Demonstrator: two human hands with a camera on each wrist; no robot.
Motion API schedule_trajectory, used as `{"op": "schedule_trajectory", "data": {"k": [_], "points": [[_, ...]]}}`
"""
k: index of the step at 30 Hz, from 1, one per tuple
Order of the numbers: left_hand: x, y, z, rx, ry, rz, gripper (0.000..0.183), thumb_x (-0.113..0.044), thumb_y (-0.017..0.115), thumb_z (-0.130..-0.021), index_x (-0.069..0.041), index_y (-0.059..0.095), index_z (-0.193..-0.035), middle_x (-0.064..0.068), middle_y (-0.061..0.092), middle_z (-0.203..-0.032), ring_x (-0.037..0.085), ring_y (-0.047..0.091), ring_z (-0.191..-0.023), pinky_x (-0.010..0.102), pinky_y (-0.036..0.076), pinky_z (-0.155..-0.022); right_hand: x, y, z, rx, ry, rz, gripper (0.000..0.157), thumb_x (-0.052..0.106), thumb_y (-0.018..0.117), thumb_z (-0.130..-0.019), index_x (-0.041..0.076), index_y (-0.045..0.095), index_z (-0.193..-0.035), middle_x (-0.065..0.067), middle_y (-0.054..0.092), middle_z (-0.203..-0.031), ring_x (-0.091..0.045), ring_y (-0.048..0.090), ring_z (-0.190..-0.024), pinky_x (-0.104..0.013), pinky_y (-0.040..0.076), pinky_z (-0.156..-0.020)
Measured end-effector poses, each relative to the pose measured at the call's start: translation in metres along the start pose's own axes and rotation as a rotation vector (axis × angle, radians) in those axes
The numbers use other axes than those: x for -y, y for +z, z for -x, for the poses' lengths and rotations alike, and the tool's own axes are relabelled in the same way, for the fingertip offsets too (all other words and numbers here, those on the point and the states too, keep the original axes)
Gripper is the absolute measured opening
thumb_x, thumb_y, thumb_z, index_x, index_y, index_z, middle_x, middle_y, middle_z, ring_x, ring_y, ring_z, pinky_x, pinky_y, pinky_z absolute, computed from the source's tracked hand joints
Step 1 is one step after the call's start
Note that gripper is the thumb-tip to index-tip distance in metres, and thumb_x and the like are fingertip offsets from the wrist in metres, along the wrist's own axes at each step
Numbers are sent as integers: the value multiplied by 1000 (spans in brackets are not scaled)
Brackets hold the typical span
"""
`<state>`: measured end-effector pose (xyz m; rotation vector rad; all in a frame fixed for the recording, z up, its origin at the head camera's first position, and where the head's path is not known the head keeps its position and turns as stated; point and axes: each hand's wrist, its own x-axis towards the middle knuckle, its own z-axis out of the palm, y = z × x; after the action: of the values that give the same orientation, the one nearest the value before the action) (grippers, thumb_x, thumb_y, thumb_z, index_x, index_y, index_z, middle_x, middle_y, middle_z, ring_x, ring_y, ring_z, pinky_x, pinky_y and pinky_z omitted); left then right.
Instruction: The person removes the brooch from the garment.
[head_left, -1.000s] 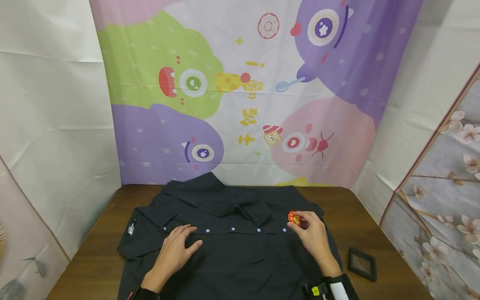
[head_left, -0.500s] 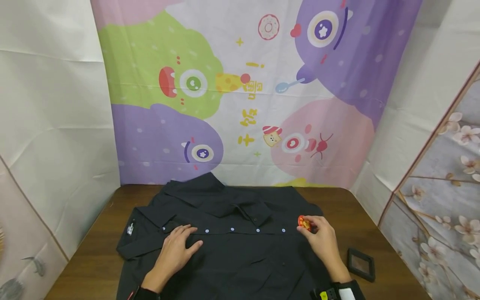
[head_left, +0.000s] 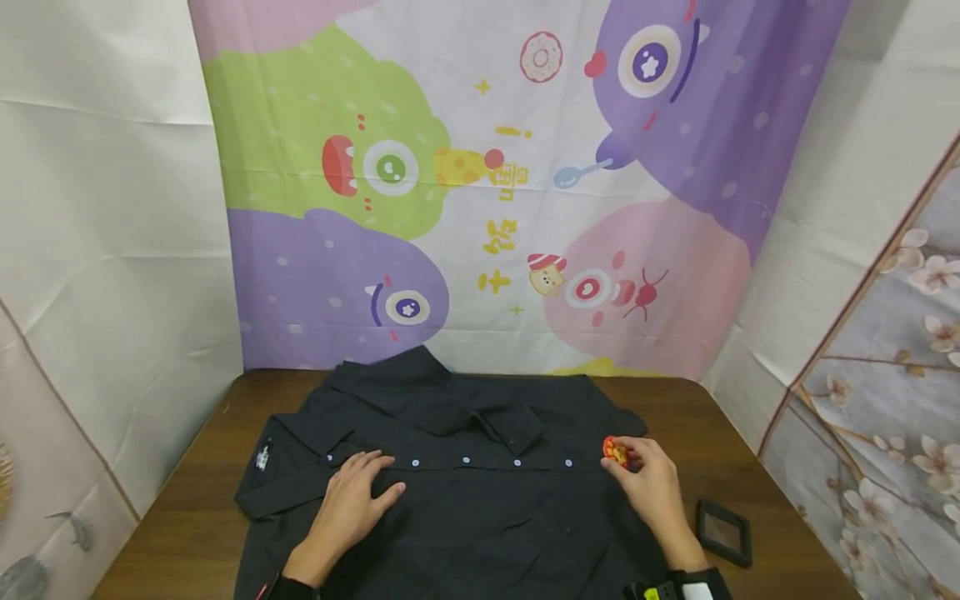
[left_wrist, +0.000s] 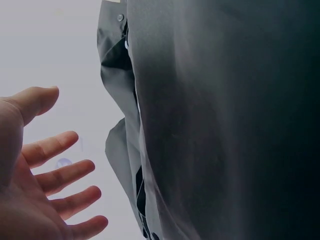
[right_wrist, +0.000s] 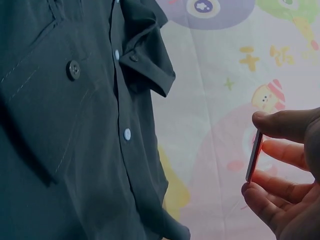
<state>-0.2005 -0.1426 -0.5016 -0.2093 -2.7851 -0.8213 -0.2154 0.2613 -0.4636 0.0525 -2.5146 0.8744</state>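
A dark button-up shirt (head_left: 450,508) lies spread sideways, its collar to the left and its row of pale buttons running across. My left hand (head_left: 351,496) is over the shirt's left part near the buttons, fingers spread, holding nothing; the left wrist view shows the same open palm beside the cloth. Over the shirt's right side my right hand (head_left: 651,482) pinches a flat, round-edged red-and-yellow badge (head_left: 615,452) between thumb and fingers. In the right wrist view this badge (right_wrist: 254,157) appears edge-on as a thin dark-and-red plate, apart from the cloth. A chest pocket with a button (right_wrist: 73,70) also shows there.
A small black square frame (head_left: 723,533) with a see-through middle lies on the brown wooden table (head_left: 780,550), right of the right hand. Behind the table hangs a cartoon-printed cloth (head_left: 480,333), with pale sheets at both sides.
The right hand, with the badge in its fingers, has moved right and slightly toward the near side, away from the rightmost pale button. The left hand has stayed in place.
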Motion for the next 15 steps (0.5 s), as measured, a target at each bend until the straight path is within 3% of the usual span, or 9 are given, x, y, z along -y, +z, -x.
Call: {"op": "schedule_trajectory", "data": {"k": [6, 11, 15], "points": [[0, 0, 2, -3, -1, 8, 40, -30, 72, -87, -7, 67, -119, 19, 61, -130, 42, 49, -128, 64, 39, -100, -9, -7, 1, 20, 49, 32, 36, 14, 84, -76, 1, 72, -106, -19, 67, -103, -29, 67, -87, -38, 57, -77], [0, -2, 3, 6, -20, 9, 40, -30, 71, -87, -7, 66, -119, 19, 60, -131, 41, 48, -128, 64, 39, -100, -17, -15, 1, 38, 83, 55, 37, 15, 81, -78, -1, 70, -110, -23, 66, -106, -33, 67, -90, -48, 56, -81], [2, -4, 3, 5, -20, 6, 39, -30, 71, -87, -7, 66, -119, 19, 60, -131, 41, 48, -128, 64, 39, -100, -22, -19, 3, 46, 105, 74, 38, 15, 81, -79, -2, 70, -111, -24, 65, -107, -34, 67, -91, -48, 56, -80]]}}
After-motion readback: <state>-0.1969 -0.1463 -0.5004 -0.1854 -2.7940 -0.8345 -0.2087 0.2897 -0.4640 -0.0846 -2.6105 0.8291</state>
